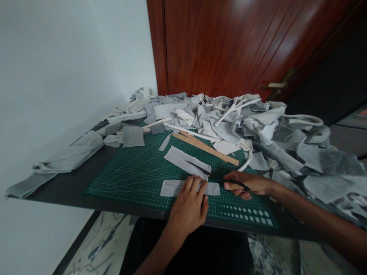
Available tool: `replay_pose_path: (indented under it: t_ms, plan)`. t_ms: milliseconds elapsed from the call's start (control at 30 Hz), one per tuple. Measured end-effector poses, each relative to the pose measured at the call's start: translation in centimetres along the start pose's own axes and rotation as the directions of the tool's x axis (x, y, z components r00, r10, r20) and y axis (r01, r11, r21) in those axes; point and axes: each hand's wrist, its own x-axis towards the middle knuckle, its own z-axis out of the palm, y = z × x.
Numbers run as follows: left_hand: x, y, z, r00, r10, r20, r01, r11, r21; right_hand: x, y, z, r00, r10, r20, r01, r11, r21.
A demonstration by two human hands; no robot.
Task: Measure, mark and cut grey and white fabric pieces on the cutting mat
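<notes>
Right grip, the person's right hand [239, 185], closed round black scissors [220, 180] over the mat's right half. Left hand [189, 204] lies palm down at the mat's near edge, middle part, fingers side by side and thumb a little apart; cannot tell if it pinches any cloth. Its fingertips touch the right end of a pale grey upper strip [179, 157], which lies slanted across the middle of the green mat [134, 168]. Scissor blades run along that strip from its right end.

Lower strip [169, 188], pale too, lies flat nearer the mat's near edge, partly under the left hand. Two wooden rulers [206, 148], overlapping, slanted, toward the mat's far edge. Thin grey scrap [166, 141] just left of them, also on the mat. White printed circles and squares in the mat's near right corner.

Big heap of cloth scraps [197, 114] past the mat's far edge, spilling along its right side. Long grey cloth [74, 152] left of the mat, on the dark worktop [67, 188]. Reddish door [218, 49] beyond the mat; more scraps on the floor [99, 244] below it.
</notes>
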Motion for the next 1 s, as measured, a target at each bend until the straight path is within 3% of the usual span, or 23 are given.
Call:
replay_pose_path:
  t_ms: [1000]
  plan:
    - [0.06,0.0,0.1,1.0,0.007,0.002,-0.007,1.0,0.005,-0.11,-0.04,-0.03,1.0,0.013,-0.021,-0.014,1.0,-0.017]
